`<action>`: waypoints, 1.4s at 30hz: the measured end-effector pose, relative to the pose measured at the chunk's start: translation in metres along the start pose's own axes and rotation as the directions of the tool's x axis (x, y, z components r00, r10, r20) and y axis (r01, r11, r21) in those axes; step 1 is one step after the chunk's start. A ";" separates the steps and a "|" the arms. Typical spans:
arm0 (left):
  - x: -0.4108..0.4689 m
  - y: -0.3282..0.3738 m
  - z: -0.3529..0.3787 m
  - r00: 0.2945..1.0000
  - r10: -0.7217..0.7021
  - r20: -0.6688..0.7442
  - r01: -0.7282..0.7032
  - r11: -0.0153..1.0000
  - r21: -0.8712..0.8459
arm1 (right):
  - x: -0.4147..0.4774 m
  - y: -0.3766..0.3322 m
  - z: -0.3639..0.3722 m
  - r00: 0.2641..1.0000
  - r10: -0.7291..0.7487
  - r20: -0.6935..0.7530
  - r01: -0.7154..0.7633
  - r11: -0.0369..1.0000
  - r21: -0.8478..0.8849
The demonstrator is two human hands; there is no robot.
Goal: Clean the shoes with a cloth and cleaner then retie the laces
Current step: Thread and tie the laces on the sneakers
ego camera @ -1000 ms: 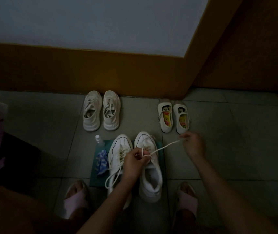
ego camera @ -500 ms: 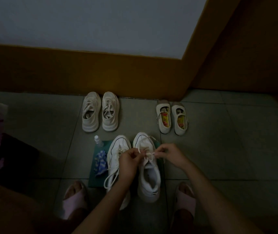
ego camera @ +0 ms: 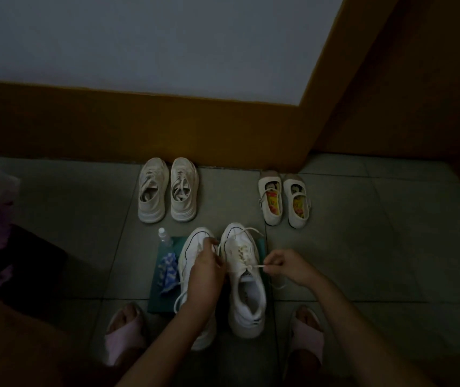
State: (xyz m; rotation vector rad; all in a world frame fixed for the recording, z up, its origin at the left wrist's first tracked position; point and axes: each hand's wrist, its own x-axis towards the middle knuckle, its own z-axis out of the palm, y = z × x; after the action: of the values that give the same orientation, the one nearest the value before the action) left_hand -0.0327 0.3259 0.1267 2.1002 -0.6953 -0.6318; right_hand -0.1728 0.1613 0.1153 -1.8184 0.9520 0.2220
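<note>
Down by the left fingers, a small clear bottle (ego camera: 164,236) stands at the corner of the green mat (ego camera: 159,294), and it's too dim to see what's in it. A blue patterned cloth (ego camera: 169,270) lies crumpled just outside the left hand (ego camera: 205,270). Beyond the fingertips a beige pair (ego camera: 167,191) waits at the wall, and the little strap shoes (ego camera: 283,201) show bright printed insoles inside. Now the action: the right sneaker (ego camera: 247,297) sits between the two hands, mouth gaping, insole showing. Its lace (ego camera: 253,266) is crossed at the top eyelets, right between both sets of fingers. The right hand (ego camera: 288,265) pinches one strand just beside that crossing, knuckles bent, wrist low, forearm angling in from the lower right. The left hand lies over the left sneaker (ego camera: 192,251), fingers curled up by the toe where a lace strand meets them, seemingly gripping it. A trailing lace (ego camera: 180,298) loops below that wrist. Pink slippers (ego camera: 124,335) flank it all.
</note>
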 end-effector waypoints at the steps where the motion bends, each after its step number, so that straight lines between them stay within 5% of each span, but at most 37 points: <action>1: 0.001 0.001 0.001 0.997 0.069 0.044 -0.071 0.996 0.054 | 0.000 -0.003 0.000 1.000 -0.011 0.008 0.010 0.999 0.043; 6: -0.001 -0.001 0.008 0.949 0.108 0.295 -0.162 0.973 0.167 | 0.000 -0.016 0.004 0.998 -0.049 0.042 0.047 0.998 0.048; 16: 0.002 -0.003 0.007 0.926 0.205 0.316 -0.319 0.873 0.369 | 0.002 -0.015 0.010 1.000 -0.023 -0.013 0.021 0.994 -0.109; 19: 0.005 -0.004 0.006 0.911 0.243 0.335 -0.392 0.766 0.510 | 0.003 -0.011 0.009 0.999 0.008 -0.038 -0.015 0.982 -0.186; 22: 0.011 0.000 -0.002 0.816 0.369 0.446 -0.579 0.511 0.636 | 0.000 -0.011 0.008 0.998 0.025 -0.049 -0.036 0.971 -0.236; 23: 0.014 -0.003 -0.002 0.797 0.404 0.449 -0.603 0.498 0.623 | -0.002 -0.011 0.008 0.999 0.026 -0.047 -0.036 0.971 -0.236; 25: 0.018 -0.008 -0.004 0.776 0.429 0.462 -0.630 0.553 0.545 | -0.003 -0.013 0.006 1.000 0.003 -0.027 -0.009 0.968 -0.250; 27: 0.019 -0.005 -0.010 0.811 0.409 0.418 -0.568 0.721 0.397 | -0.005 -0.017 0.002 0.998 -0.062 0.008 0.062 0.952 -0.299; 30: 0.020 0.009 -0.017 0.906 0.247 0.344 -0.256 0.967 -0.019 | -0.008 -0.027 -0.008 0.988 -0.141 0.064 0.155 0.898 -0.411; 34: 0.025 0.016 -0.010 0.934 0.023 0.358 0.095 0.946 -0.308 | -0.014 -0.047 -0.016 0.980 -0.075 0.183 0.142 0.911 -0.388; 42: 0.021 0.016 0.007 0.946 0.045 0.322 0.147 0.823 -0.548 | -0.014 -0.066 -0.010 0.979 -0.193 0.064 0.196 0.979 -0.054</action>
State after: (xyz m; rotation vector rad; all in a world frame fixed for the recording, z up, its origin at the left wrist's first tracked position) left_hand -0.0263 0.3000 0.1320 1.4731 -0.5358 -1.0854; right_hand -0.1387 0.1705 0.1736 -1.9363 0.7276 0.1824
